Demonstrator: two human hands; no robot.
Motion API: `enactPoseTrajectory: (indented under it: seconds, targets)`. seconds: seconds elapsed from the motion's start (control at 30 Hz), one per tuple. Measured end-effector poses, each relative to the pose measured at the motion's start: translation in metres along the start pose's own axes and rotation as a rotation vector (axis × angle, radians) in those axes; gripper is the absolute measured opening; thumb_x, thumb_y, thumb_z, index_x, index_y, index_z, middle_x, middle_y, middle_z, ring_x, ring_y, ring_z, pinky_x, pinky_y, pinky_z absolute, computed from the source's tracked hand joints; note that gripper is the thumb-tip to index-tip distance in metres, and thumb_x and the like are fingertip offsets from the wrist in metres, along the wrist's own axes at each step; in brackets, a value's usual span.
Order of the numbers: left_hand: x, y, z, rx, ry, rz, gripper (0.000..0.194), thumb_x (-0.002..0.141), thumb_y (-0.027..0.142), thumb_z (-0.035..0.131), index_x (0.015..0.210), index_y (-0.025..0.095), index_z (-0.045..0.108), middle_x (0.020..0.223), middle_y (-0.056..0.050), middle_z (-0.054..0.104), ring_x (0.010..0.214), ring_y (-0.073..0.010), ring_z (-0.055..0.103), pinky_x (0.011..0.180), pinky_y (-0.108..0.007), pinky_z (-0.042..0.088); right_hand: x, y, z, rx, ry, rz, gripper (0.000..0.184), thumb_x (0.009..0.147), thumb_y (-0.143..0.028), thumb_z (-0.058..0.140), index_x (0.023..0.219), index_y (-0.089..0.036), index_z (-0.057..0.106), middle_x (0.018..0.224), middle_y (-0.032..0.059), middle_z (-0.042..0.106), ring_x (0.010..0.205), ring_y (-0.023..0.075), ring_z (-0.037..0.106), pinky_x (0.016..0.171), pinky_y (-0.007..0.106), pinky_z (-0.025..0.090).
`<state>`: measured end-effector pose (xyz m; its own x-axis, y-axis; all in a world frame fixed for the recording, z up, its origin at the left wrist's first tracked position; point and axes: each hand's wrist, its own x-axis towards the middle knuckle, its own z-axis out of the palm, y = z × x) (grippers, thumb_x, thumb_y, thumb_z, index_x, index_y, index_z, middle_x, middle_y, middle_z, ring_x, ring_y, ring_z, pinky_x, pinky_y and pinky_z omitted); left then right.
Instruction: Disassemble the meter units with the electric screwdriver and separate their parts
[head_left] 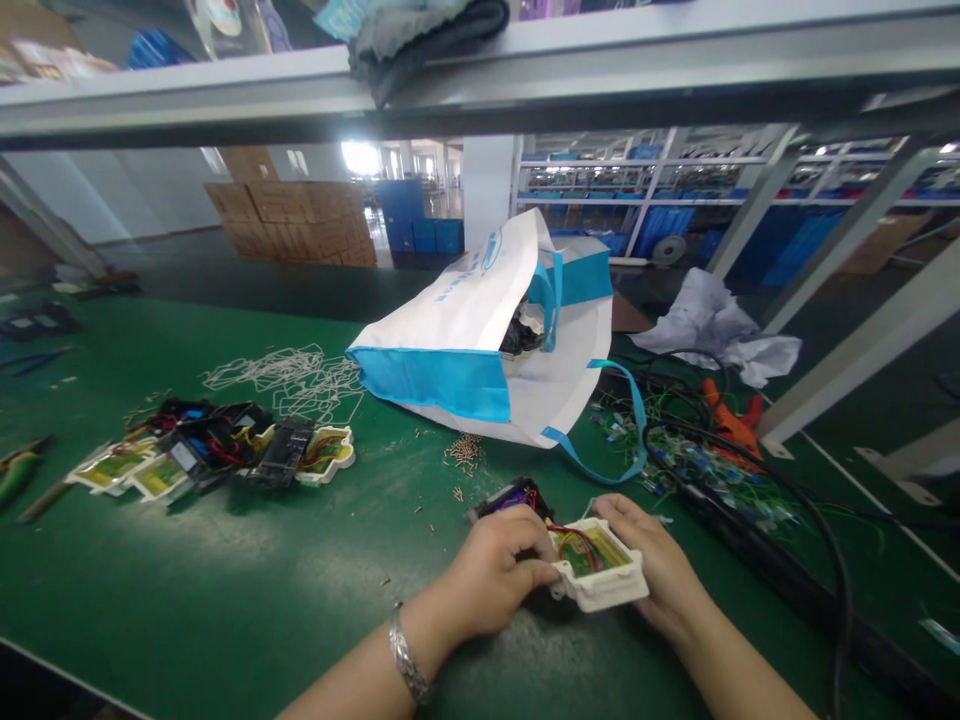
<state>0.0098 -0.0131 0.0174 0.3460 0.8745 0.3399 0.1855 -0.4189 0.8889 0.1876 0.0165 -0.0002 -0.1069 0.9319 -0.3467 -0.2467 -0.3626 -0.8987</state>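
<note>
Both my hands grip a small white plastic housing (604, 586) low on the green table (247, 580). The housing lies open side up, showing a yellow-green circuit board and red wires. My left hand (491, 580), with a silver bracelet on its wrist, pinches the housing's left edge. My right hand (654, 565) wraps round its right side. A black part with red and blue wires (512, 497) sits just behind my left hand, joined to the housing by the wires.
A white and blue fabric bag (480, 350) lies on its side behind my hands. A pile of similar housings and black parts (217, 452) sits at the left. Small loose pins (463, 450), white wire loops (289, 378), black cables (757, 560) and orange pliers (729, 420) lie around.
</note>
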Motion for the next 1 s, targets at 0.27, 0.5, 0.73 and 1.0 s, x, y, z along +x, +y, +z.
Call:
enactPoseTrajectory:
  seconds: [0.27, 0.5, 0.73, 1.0]
  targets:
    - [0.005, -0.004, -0.008, -0.622, 0.253, -0.229, 0.027, 0.066, 0.036, 0.068, 0.062, 0.013, 0.053, 0.065, -0.001, 0.050, 0.062, -0.0118, 0.045, 0.060, -0.023, 0.033, -0.011, 0.018, 0.017, -0.102, -0.341, 0.187, 0.038, 0.065, -0.046, 0.064, 0.073, -0.018, 0.039, 0.044, -0.0085, 0.042, 0.031, 0.0050, 0.032, 0.036, 0.022, 0.040]
    - [0.005, -0.005, -0.003, -0.737, 0.370, -0.307, 0.031, 0.063, 0.035, 0.071, 0.060, 0.013, 0.050, 0.055, 0.003, 0.045, 0.051, -0.0076, 0.034, 0.051, -0.021, 0.022, -0.024, 0.018, 0.018, -0.270, -0.494, 0.250, 0.038, 0.064, -0.047, 0.061, 0.070, -0.017, 0.039, 0.040, -0.0058, 0.047, 0.026, 0.0058, 0.035, 0.029, 0.017, 0.035]
    - [0.007, -0.009, -0.020, -0.818, 0.436, -0.317, 0.029, 0.069, 0.039, 0.064, 0.068, 0.013, 0.051, 0.063, 0.001, 0.047, 0.054, -0.0082, 0.036, 0.052, -0.021, 0.027, -0.014, 0.003, -0.004, -0.380, -0.380, 0.179, 0.036, 0.069, -0.049, 0.055, 0.071, -0.018, 0.037, 0.041, -0.0062, 0.048, 0.024, 0.0020, 0.027, 0.026, 0.011, 0.024]
    - [-0.001, -0.008, -0.009, 0.128, 0.343, 0.016, 0.012, 0.077, 0.018, 0.054, 0.066, 0.014, 0.054, 0.073, -0.004, 0.055, 0.072, -0.0154, 0.048, 0.067, -0.027, 0.036, -0.031, -0.009, -0.022, -0.185, -0.832, 0.171, 0.032, 0.074, -0.041, 0.063, 0.076, -0.012, 0.048, 0.049, 0.0021, 0.057, 0.032, 0.0028, 0.040, 0.030, 0.009, 0.023]
